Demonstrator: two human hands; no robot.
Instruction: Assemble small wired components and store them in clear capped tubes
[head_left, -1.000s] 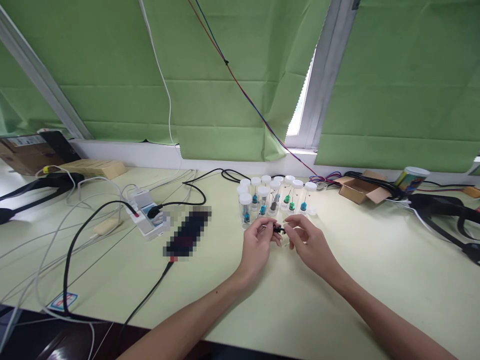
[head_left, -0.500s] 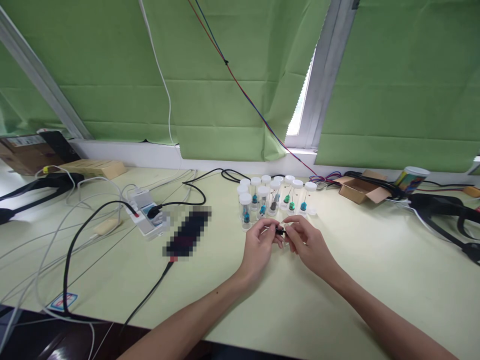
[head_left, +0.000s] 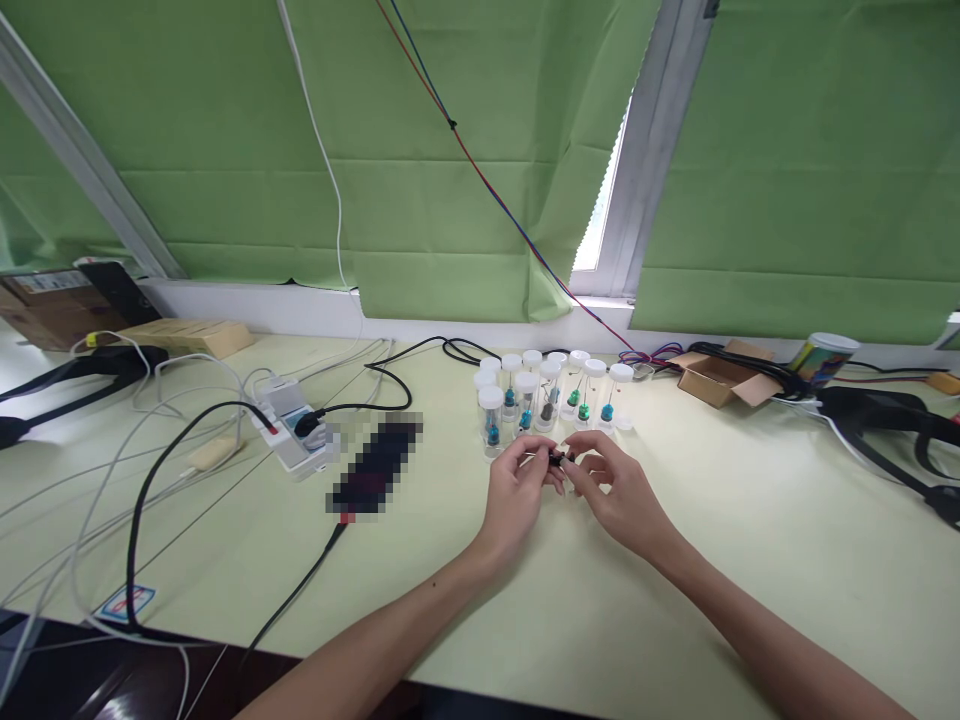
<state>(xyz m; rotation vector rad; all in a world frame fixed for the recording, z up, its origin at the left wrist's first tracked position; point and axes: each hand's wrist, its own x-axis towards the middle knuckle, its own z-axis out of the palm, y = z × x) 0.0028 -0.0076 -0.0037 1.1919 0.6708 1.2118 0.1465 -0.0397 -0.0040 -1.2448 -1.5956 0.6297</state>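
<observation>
Just in front of the vials, my left hand (head_left: 516,492) pinches a small black part (head_left: 556,460) between thumb and fingers. My right hand (head_left: 621,492) meets it from the other side, its thumb and index fingertip closed at the part's right end. The part is too small and too covered by fingers to name its kind. Behind the hands stand several clear vials (head_left: 491,415) with white caps, grouped closely. Inside them are thin needles with blue, green or grey hubs, such as the blue-hubbed needle (head_left: 607,411) at the right.
Left of the hands lies a pixelated dark device (head_left: 375,465) on a black cable. Beyond it sits a white power strip (head_left: 296,430) among tangled cables. An open cardboard box (head_left: 716,378), a can (head_left: 825,358) and black glasses-like frames (head_left: 885,440) stand at the right.
My right thumb and fingers have shifted slightly left, closer to the left hand, and its lower fingers have curled a little. The black part looks slightly turned. The vials have stayed put.
</observation>
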